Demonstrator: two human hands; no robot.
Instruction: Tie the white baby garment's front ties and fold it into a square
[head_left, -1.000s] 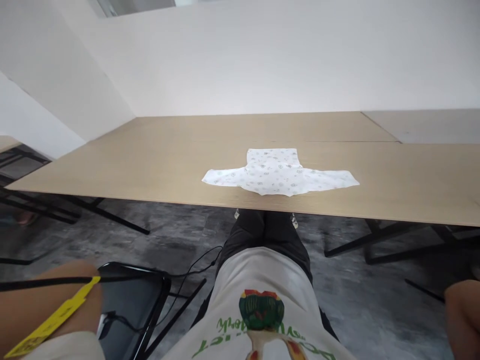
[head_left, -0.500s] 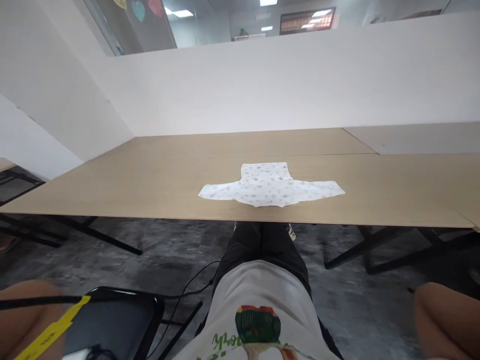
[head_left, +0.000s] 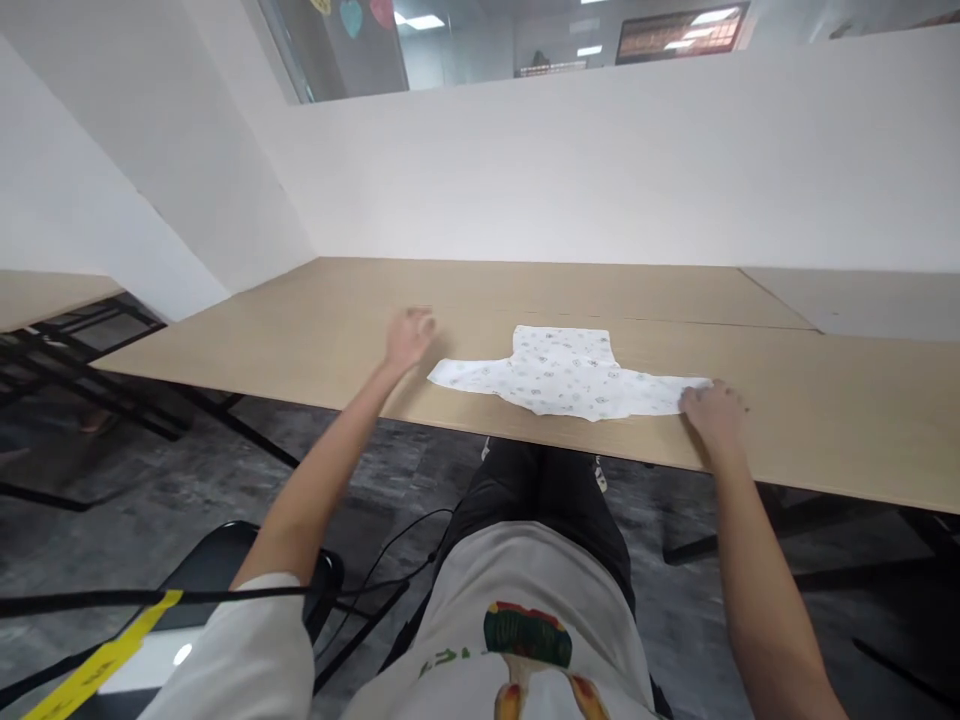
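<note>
A small white long-sleeved baby shirt [head_left: 566,372] with a scattered little print lies flat on the table, both sleeves stretched out sideways. At the tip of its right-hand sleeve is my right hand [head_left: 718,415], its fingers bent and closed on the cuff. My left hand [head_left: 409,338] hovers over the table just beyond the tip of the other sleeve, apart from the cloth. Motion smears its fingers, which look partly curled; I see nothing held there.
The wooden table [head_left: 300,335] backs onto a white wall [head_left: 525,180] with a window above it. Below on the left stand a dark chair [head_left: 217,555] and a cable [head_left: 390,548]. A black strap with a yellow tag [head_left: 105,655] crosses the lower left.
Both hands have come up from the lower corners to the table. The right one has reached the sleeve's end, the left one the other side. The view has shifted and tilted slightly.
</note>
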